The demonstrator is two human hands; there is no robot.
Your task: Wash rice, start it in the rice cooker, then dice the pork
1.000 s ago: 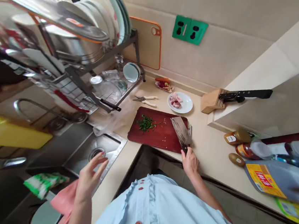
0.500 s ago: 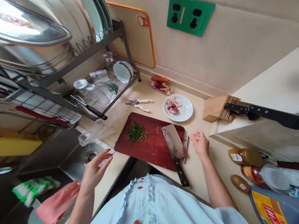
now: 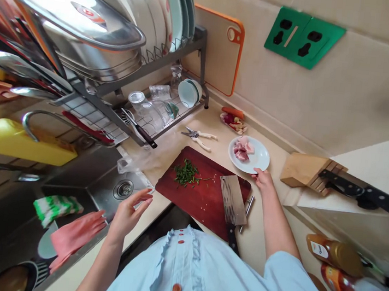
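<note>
My right hand [image 3: 263, 179] reaches to the near rim of a white plate [image 3: 257, 162] that holds pieces of raw meat [image 3: 242, 148]; the fingertips touch the rim, and I cannot tell if they grip it. A cleaver [image 3: 232, 207] lies flat on the dark red cutting board [image 3: 203, 197], blade up the board, handle toward me. Chopped green herbs [image 3: 186, 173] sit in a small pile on the board's left part. My left hand [image 3: 129, 212] hovers open, fingers spread, over the counter edge beside the sink [image 3: 113, 188].
A dish rack [image 3: 119, 63] with plates, pot lid and glasses fills the left. Kitchen scissors [image 3: 198, 137] and a small dish of vegetables [image 3: 232, 120] lie behind the board. A wooden knife block [image 3: 305, 172] stands right; sauce bottles [image 3: 337, 257] at lower right. Pink gloves [image 3: 73, 239] lie by the sink.
My right hand let go of the cleaver's handle, left it on the board, and moved up to the meat plate's rim. The left hand stayed open near the sink.
</note>
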